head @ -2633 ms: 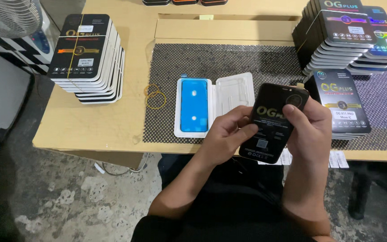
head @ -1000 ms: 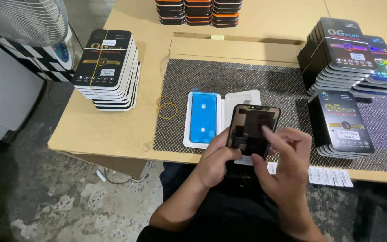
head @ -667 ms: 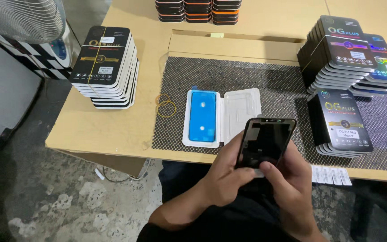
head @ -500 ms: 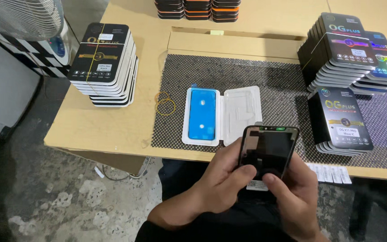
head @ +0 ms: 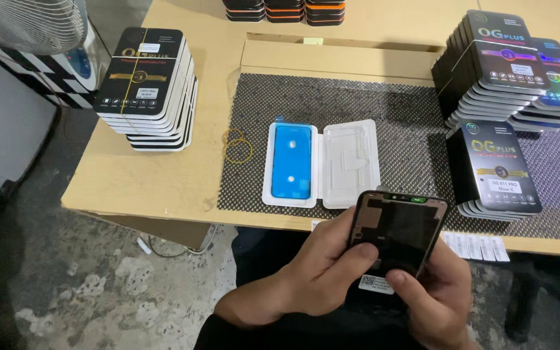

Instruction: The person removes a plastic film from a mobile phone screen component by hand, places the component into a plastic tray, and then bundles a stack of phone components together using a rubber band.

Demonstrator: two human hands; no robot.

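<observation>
I hold the black phone screen panel (head: 398, 236) in front of me, just off the near edge of the counter (head: 157, 181), its dark back side tilted up toward my eyes so I can look it over. My left hand (head: 319, 272) wraps its left edge, fingers curled closed around the side with the thumb pressed on the face, which keeps the thin panel steady. My right hand (head: 439, 301) cups the lower right corner from beneath, closed on the panel too, its thumb lying by the small white label near the bottom. Just beyond the panel, on the dark mesh mat (head: 358, 110), the white clamshell tray (head: 322, 163) lies open flat, a blue film sheet (head: 293, 162) in its left half and the right half empty, within easy reach. A yellow rubber band (head: 238, 150) sits beside it. Stacks of black boxes stand to the left (head: 150, 84) and right (head: 500, 165), well clear of my hands.
</observation>
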